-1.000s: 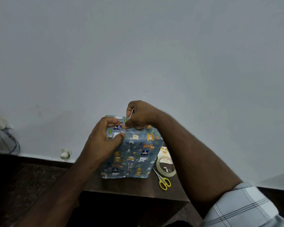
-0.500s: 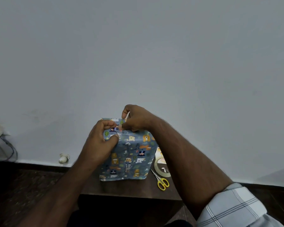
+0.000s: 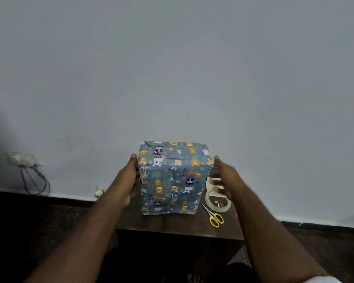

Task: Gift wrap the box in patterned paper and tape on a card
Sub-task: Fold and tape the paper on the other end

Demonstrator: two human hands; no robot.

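Wrapped box (image 3: 173,176) stands upright mid-surface (image 3: 172,223), toward the far edge by the wall. Left hand (image 3: 129,180), fingers straight, flat against its left side; right hand (image 3: 225,178), fingers extended, just beside its right side, contact unclear, blurred. Right hand partly blocks card (image 3: 212,183) and tape roll (image 3: 218,203) near the right edge; yellow scissors (image 3: 214,216) in front of them.

No readable text on the wrapped box (image 3: 173,178) (only cartoon animal prints).

Dark wooden table (image 3: 172,225) bearing the upright wrapped box (image 3: 172,180). Right of the box: yellow-handled scissors (image 3: 214,216), tape roll (image 3: 218,203), card (image 3: 213,186).
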